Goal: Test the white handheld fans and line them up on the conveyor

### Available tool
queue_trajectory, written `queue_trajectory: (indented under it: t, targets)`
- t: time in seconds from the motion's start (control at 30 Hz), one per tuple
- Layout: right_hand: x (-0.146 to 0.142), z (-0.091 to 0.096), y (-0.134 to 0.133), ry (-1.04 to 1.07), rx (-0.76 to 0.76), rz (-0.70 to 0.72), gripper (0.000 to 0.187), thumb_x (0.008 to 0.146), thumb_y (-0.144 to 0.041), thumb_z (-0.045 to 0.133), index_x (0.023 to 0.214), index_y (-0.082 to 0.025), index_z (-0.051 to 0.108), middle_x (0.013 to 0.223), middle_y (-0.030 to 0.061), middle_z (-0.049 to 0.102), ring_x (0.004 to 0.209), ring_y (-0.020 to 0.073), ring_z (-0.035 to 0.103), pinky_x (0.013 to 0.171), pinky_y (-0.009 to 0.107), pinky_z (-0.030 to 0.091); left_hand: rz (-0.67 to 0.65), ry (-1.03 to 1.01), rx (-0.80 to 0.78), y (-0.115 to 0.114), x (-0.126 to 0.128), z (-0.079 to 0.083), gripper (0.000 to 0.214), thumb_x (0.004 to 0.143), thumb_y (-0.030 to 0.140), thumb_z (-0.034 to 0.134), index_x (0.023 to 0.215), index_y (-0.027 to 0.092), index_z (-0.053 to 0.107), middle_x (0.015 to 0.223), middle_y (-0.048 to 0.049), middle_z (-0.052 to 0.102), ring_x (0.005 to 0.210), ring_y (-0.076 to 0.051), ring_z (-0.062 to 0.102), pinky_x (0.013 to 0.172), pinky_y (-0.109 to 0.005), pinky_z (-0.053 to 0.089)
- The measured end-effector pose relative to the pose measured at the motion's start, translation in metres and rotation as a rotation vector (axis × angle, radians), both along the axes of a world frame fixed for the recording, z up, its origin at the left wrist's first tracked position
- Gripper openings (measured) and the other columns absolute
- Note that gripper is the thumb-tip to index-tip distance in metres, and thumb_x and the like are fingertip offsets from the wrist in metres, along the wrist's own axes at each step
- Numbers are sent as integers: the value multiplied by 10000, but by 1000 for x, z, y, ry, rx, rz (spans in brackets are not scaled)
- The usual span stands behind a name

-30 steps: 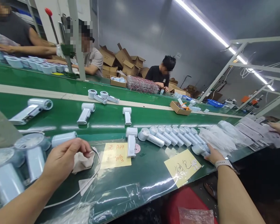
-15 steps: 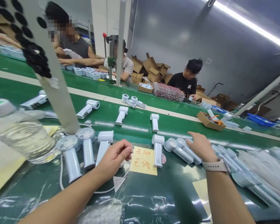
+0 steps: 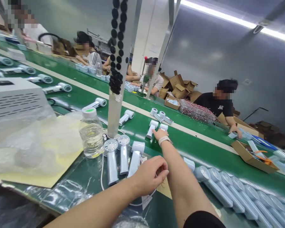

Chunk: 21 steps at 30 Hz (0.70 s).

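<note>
A plastic water bottle (image 3: 91, 136) is stood on the green conveyor surface (image 3: 192, 139) beside a metal post (image 3: 113, 118) hung with black beads (image 3: 116, 47). Crumpled clear plastic (image 3: 35, 148) is spread over yellow paper (image 3: 57, 177), and a vented white casing (image 3: 14, 98) is placed just behind it. Opened cardboard cartons (image 3: 178, 85) are piled beyond the far belt.

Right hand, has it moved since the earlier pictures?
Yes, the right hand has reached forward, away from the person, and now sits much closer to the belt's cream stripe.
</note>
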State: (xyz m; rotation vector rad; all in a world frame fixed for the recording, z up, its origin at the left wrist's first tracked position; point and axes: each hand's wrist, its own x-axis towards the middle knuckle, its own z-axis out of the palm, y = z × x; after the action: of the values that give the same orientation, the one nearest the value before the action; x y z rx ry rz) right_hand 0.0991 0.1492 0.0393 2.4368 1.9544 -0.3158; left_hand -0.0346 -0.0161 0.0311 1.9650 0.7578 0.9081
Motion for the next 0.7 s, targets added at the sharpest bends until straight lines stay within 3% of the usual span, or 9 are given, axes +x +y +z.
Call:
queue_trajectory:
  t: [0.07,0.13,0.27,0.33,0.4,0.47,0.57,0.63,0.7]
  targets:
    - [-29,-6,2,62,33,-58,375,981,-365,640,1308,-186,605,1328,107,627,1117,252,658,930,474,575,36,-27,-15,1,1,-3,42,811,223,529,776,224,504,796,-4,565,747,-176,531,713,-323,446]
    - [-39,-5,-1,140,65,-77,379,979,-362,644,1312,-185,603,1332,109,625,1123,254,656,933,478,573,81,-114,-84,3,4,-8,44,836,264,535,819,225,527,850,-24,591,813,-198,553,772,-354,467]
    - [-14,8,-31,354,123,5,345,986,-381,628,1254,-164,633,1249,92,664,1054,244,678,888,442,587,158,-566,-524,14,14,-22,337,899,500,566,1091,224,551,1154,-120,639,1086,-264,610,970,-457,485]
    - [2,14,-60,446,152,68,340,1029,-409,511,1133,-142,694,1111,81,710,979,248,688,841,410,580,204,-796,-746,19,16,-25,501,843,602,654,1162,233,538,1291,-147,615,1216,-278,594,1087,-471,431]
    - [11,18,-97,503,167,130,429,1030,-439,435,984,-142,741,995,80,722,956,268,679,837,401,552,228,-943,-846,23,16,-23,574,784,647,720,1161,243,562,1345,-133,611,1287,-272,570,1148,-445,387]
    - [15,21,-133,556,194,194,426,970,-507,509,913,-173,768,1044,91,717,1041,301,656,910,421,515,201,-1023,-877,25,14,-20,583,765,687,722,1114,234,611,1269,-113,668,1260,-271,593,1119,-426,426]
    - [18,23,-173,705,287,307,423,867,-619,623,912,-237,797,1250,102,682,1225,344,590,1043,474,439,73,-1006,-1010,23,12,-15,593,713,743,734,928,193,679,945,-91,740,967,-260,700,912,-394,553]
    - [22,17,-185,864,340,350,461,871,-663,599,913,-248,793,1287,110,688,1288,351,563,1060,487,427,1,-947,-1073,21,11,-14,634,633,769,768,819,169,686,772,-67,717,741,-213,691,736,-349,576]
    - [25,4,-186,955,398,264,517,937,-660,474,896,-227,754,1201,136,729,1187,331,630,968,478,487,-15,-917,-1048,20,10,-14,690,546,784,795,786,145,693,706,-56,702,632,-174,659,632,-305,557]
